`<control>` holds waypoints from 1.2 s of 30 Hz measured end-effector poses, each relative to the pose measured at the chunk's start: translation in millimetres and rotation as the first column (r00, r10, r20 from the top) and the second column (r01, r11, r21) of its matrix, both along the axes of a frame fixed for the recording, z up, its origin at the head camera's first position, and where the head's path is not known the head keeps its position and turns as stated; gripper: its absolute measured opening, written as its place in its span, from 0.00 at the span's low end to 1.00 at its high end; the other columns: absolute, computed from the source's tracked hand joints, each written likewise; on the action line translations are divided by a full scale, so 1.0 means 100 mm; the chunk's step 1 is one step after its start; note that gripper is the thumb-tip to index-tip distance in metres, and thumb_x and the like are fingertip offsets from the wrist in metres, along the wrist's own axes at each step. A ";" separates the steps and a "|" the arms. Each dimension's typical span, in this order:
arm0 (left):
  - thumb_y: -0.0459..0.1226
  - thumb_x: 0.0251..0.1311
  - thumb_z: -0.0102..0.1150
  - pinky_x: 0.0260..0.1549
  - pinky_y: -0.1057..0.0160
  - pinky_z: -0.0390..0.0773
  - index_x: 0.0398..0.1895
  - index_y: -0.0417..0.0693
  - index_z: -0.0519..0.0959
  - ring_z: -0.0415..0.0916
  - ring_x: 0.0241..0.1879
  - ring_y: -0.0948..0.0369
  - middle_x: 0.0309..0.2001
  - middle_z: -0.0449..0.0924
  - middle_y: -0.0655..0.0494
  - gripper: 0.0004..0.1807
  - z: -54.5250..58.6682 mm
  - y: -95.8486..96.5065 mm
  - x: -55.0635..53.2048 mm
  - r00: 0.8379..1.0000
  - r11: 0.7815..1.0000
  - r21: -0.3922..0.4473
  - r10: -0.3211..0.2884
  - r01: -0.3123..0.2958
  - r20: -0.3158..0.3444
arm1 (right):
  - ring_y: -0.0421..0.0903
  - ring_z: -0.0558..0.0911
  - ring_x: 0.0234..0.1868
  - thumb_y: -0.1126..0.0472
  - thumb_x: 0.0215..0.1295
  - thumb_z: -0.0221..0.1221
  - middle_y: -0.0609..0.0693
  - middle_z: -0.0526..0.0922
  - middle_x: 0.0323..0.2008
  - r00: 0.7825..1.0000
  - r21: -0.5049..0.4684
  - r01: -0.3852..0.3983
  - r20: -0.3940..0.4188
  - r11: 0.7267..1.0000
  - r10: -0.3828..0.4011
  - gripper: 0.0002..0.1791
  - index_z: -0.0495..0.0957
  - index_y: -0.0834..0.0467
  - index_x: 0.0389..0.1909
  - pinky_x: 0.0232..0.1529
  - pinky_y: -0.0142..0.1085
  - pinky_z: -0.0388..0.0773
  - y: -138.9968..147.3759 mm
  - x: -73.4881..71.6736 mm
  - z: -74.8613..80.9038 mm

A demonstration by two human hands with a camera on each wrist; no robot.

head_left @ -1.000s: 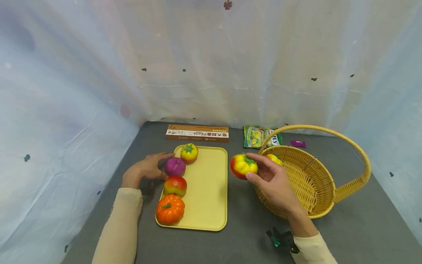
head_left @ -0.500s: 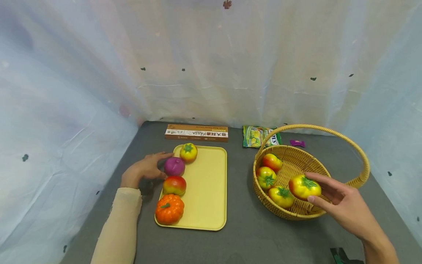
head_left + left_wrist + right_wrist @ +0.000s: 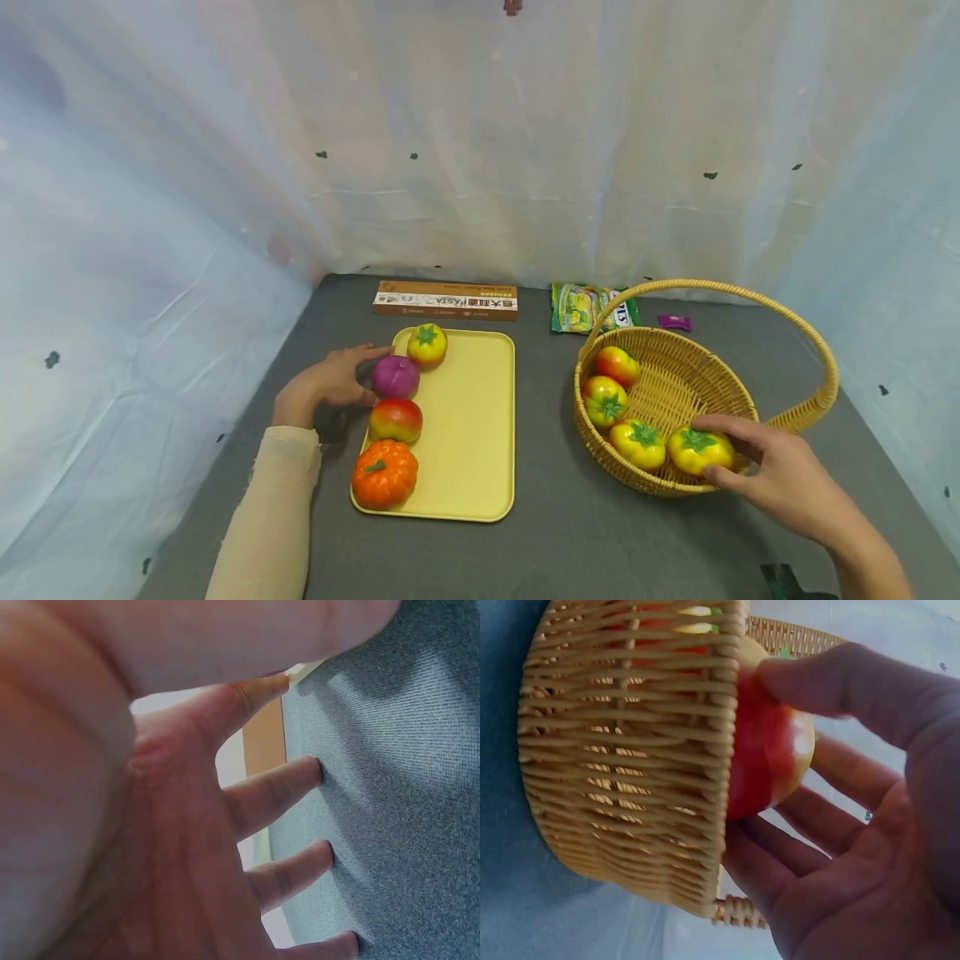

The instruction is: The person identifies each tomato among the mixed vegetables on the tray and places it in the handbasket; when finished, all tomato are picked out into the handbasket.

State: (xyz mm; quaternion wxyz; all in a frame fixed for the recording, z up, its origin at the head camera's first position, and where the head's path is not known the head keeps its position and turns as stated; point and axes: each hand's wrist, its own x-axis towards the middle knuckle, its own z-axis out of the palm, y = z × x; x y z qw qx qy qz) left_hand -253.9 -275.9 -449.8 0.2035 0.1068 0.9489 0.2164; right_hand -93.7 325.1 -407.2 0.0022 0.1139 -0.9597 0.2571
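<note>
In the head view my right hand (image 3: 783, 475) reaches over the near right rim of the wicker basket (image 3: 667, 358). Its thumb and fingers hold a yellow-and-red tomato (image 3: 697, 450) with a green leafy top, low inside the basket. The right wrist view shows that tomato's red side (image 3: 769, 761) behind the woven wall. Along the basket's left side lie several similar fruits, such as a yellow one (image 3: 637, 446). My left hand (image 3: 326, 387) rests spread at the left edge of the yellow tray (image 3: 472, 425), beside a purple onion (image 3: 395, 377). Its fingertips touch the grey cloth.
Also on the tray are a yellow tomato (image 3: 427, 345), a red-yellow mango (image 3: 395, 420) and an orange pumpkin (image 3: 385, 475). Behind stand a pasta box (image 3: 446, 300), a green candy bag (image 3: 581, 308) and a small purple wrapper (image 3: 675, 322). The basket handle (image 3: 813, 358) arches high.
My right hand has carried the tomato rightward from between tray and basket, over the basket, then lowered it inside beside the other fruits. The left hand has stayed by the tray.
</note>
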 end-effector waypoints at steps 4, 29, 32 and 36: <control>0.40 0.59 0.78 0.72 0.15 0.57 0.87 0.59 0.65 0.49 0.82 0.24 0.87 0.53 0.34 0.51 0.00 0.01 0.00 1.000 1.000 -0.001 -0.002 0.002 0.003 | 0.25 0.84 0.50 0.59 0.65 0.78 0.57 0.88 0.61 0.998 -0.102 -0.050 0.019 0.993 0.052 0.26 0.86 0.48 0.64 0.44 0.26 0.87 -0.05 0.00 -0.05; 0.39 0.60 0.78 0.73 0.15 0.55 0.87 0.58 0.64 0.50 0.81 0.24 0.87 0.53 0.32 0.51 0.01 0.01 0.00 1.000 1.000 0.001 0.007 -0.007 0.003 | 0.55 0.88 0.64 0.51 0.71 0.74 0.52 0.88 0.65 0.991 -0.213 -0.059 0.108 0.975 0.084 0.28 0.83 0.52 0.69 0.58 0.28 0.85 -0.34 -0.13 -0.06; 0.40 0.60 0.78 0.72 0.15 0.56 0.87 0.59 0.64 0.50 0.82 0.25 0.87 0.52 0.32 0.51 0.01 0.01 -0.01 1.000 1.000 -0.002 0.007 -0.007 0.009 | 0.45 0.89 0.63 0.52 0.72 0.74 0.51 0.88 0.65 0.995 -0.213 -0.052 0.074 0.976 0.069 0.26 0.84 0.49 0.68 0.58 0.25 0.84 -0.34 -0.12 -0.05; 0.40 0.60 0.78 0.72 0.15 0.56 0.87 0.59 0.64 0.50 0.82 0.25 0.87 0.52 0.32 0.51 0.00 0.01 -0.01 1.000 1.000 -0.001 0.010 -0.010 0.012 | 0.34 0.87 0.61 0.54 0.71 0.74 0.48 0.89 0.63 0.998 -0.238 -0.060 0.002 0.969 0.063 0.25 0.85 0.45 0.67 0.58 0.19 0.79 -0.43 -0.15 -0.03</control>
